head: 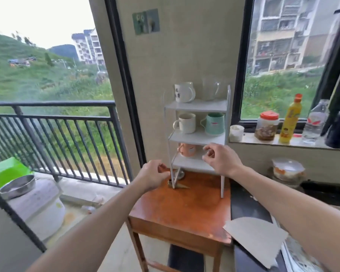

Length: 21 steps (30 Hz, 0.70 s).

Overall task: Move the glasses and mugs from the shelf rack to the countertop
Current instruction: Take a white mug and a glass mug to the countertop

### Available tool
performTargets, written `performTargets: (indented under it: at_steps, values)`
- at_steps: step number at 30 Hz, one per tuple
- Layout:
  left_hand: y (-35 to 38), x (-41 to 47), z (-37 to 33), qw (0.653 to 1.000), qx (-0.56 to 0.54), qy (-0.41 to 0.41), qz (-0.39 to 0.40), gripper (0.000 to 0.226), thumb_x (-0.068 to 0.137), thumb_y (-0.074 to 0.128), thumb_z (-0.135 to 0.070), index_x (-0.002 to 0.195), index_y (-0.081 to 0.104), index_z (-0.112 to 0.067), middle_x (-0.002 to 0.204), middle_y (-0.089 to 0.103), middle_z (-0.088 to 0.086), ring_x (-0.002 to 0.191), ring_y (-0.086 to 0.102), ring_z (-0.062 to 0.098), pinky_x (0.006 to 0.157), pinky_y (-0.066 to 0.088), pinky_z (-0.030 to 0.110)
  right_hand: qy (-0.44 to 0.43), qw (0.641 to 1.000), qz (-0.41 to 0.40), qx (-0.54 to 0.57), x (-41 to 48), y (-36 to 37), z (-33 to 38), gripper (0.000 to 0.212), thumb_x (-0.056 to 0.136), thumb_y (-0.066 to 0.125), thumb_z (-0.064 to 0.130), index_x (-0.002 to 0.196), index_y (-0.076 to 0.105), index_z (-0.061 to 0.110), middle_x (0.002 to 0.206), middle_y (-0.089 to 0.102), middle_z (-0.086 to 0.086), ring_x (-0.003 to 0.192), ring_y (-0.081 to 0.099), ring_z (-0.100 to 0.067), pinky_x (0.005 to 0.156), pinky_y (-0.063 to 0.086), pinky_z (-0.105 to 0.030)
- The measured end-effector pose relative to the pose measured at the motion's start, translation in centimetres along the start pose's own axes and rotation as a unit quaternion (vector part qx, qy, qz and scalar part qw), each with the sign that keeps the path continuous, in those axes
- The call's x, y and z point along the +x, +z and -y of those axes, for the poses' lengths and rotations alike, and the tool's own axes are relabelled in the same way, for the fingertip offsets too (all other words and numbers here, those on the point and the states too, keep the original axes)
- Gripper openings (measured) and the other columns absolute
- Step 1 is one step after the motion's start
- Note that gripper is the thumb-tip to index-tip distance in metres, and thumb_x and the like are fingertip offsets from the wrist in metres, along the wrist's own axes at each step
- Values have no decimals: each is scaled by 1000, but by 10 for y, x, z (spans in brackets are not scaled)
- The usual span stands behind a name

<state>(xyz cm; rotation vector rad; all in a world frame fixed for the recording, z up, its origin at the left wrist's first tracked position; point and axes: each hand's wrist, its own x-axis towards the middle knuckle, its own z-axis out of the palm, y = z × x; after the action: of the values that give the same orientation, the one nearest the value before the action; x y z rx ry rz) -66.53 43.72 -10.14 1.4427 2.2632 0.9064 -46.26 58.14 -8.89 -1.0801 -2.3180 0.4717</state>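
Right hand (222, 161), half-curled and empty, fronts the shelf rack (199, 107) bottom tier to reach the pink mug (187, 150); left hand (152, 177) grip, beside the rack leg, cannot be determined.

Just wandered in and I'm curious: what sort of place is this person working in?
Probably a home kitchen corner beside a balcony. A shelf rack of mugs, a yellow bottle and food jar on the window sill, and what looks like a rice cooker by the balcony railing suggest it.
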Motion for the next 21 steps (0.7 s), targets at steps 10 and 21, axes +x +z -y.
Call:
performTargets:
  at_steps: [10,21]
  values:
    - [-17,172,-69,988,-123,93,-27,12,84,68,-23,93,65,-16,81,66,1,81,63,20,72,50,28,-9,988,-155,24,160,-41,3,34,88,64,22,121,65,14,95,73,-2,90,65,-25,80,50,-33]
    - [-13,317,-120,960,-265,43,-82,30,83,66,-19,112,62,-12,95,62,-1,92,57,19,81,44,27,169,966,-181,71,317,-88,-30,13,88,58,22,79,55,13,86,52,-5,82,50,-24,68,43,-32]
